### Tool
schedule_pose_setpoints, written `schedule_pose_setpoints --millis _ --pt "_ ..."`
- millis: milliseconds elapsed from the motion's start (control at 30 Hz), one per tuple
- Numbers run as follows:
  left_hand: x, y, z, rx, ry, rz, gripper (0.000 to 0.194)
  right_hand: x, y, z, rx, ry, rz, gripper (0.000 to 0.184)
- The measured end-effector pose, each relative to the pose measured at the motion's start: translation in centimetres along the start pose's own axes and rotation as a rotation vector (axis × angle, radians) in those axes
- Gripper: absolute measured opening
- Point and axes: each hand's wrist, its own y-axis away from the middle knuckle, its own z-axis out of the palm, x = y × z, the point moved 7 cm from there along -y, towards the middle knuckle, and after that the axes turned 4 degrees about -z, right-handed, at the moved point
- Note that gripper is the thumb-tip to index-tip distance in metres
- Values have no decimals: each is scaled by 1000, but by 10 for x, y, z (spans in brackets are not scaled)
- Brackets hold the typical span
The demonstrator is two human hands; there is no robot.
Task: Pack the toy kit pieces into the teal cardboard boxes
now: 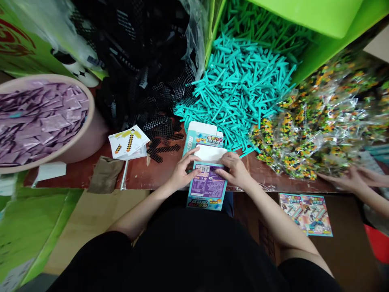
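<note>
The person's left hand (pixel 183 173) and right hand (pixel 234 170) are gripping a flat cardboard box (pixel 207 188), fingers spread and pressing on its printed face; the box is lying at the near edge of a brown table (pixel 91 178), long axis pointing away from the person, with a white flap (pixel 211 153) standing at its far end; teal plastic pieces (pixel 237 89) are heaped just beyond; a co-worker's hand (pixel 349 180) is touching clear bags (pixel 319 121) at right.

Soft, even indoor light, small glints on the plastic bags (pixel 316 121), and bowed, stretched edges.
</note>
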Motion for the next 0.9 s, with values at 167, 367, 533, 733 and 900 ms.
schedule_pose_setpoints --millis 167,367,533,733,900 --pt "-9 11 -1 161 68 14 67 19 47 14 493 -379 306 51" --pt "-10 7 -4 184 -123 31 38 30 46 43 609 -588 306 39" --pt "7 -2 8 99 -149 85 44 29 37 40 606 -469 358 26" --pt "-2 1 11 257 -46 -23 41 28 48 39 754 -666 382 40" --pt "-20 -1 20 173 235 -127 55 37 50 45 666 -909 468 88"
